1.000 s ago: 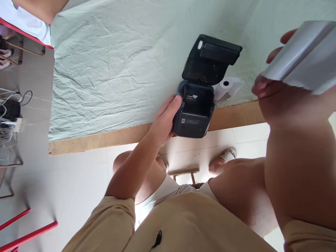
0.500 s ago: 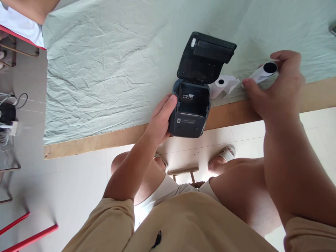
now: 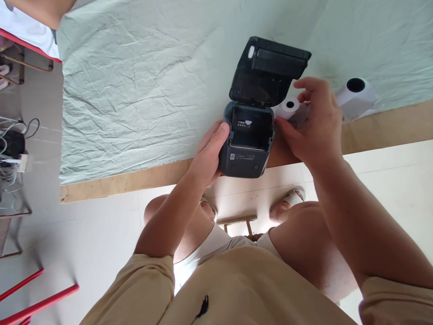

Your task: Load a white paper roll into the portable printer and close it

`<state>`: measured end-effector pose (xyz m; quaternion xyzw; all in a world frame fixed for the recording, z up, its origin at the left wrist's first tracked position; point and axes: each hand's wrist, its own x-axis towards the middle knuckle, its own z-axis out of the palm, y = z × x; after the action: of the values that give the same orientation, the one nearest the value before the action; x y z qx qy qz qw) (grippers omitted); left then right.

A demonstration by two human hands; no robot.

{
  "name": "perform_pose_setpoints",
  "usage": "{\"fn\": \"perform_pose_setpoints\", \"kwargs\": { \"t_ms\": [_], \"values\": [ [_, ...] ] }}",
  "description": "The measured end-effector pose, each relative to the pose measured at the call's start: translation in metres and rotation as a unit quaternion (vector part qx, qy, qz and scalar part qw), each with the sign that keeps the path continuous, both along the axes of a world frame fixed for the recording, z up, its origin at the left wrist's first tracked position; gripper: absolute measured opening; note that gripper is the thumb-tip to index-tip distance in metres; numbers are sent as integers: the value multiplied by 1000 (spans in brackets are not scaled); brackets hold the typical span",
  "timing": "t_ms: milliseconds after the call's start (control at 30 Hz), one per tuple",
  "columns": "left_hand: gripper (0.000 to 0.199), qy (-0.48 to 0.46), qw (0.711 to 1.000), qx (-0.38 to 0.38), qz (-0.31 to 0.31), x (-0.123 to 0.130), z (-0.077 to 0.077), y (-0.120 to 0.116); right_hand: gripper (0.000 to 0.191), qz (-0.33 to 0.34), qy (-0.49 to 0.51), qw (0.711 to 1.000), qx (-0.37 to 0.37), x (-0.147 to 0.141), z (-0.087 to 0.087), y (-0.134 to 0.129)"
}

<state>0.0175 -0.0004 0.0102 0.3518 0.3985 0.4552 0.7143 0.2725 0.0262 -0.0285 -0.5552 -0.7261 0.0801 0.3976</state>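
Note:
My left hand (image 3: 210, 151) grips the left side of a dark portable label printer (image 3: 244, 162) at the table's edge. The printer's black lid (image 3: 267, 72) is raised, and its paper bay looks bare apart from a small label inside. Just right of the printer lies a small white paper roll (image 3: 282, 109) with a dark core. Around that roll my right hand (image 3: 314, 119) has its thumb and fingers apart; whether they touch it I cannot tell. A larger white paper roll (image 3: 348, 97) with a wide dark core rests to the right of this hand.
A wrinkled pale green cloth (image 3: 142, 90) covers the table, with its wooden edge (image 3: 125, 179) showing in front. Another person's arm (image 3: 47, 11) reaches in at the upper left. Cables (image 3: 10, 171) and red bars (image 3: 43, 304) appear at left. My legs are below the table edge.
My right hand has let go of the larger roll, leaving it on the cloth, and moved left to the small roll. My left hand still holds the printer in nearly the same place.

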Motion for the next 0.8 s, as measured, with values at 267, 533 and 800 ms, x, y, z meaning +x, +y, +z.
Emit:
{"fn": "perform_pose_setpoints", "kwargs": {
  "t_ms": [267, 533, 800],
  "values": [
    [38, -20, 1000, -8, -3, -2, 2, -1, 47, 35, 176, 970, 162, -15, 23, -13],
    [42, 1, 1000, 20, -13, -3, 7, -4, 28, 79, 68, 986, 130, -57, 39, -34],
    [42, 15, 1000, -12, -23, -3, 11, -3, 27, 71, 37, 981, 178, -47, 38, -24]
  ]
}}
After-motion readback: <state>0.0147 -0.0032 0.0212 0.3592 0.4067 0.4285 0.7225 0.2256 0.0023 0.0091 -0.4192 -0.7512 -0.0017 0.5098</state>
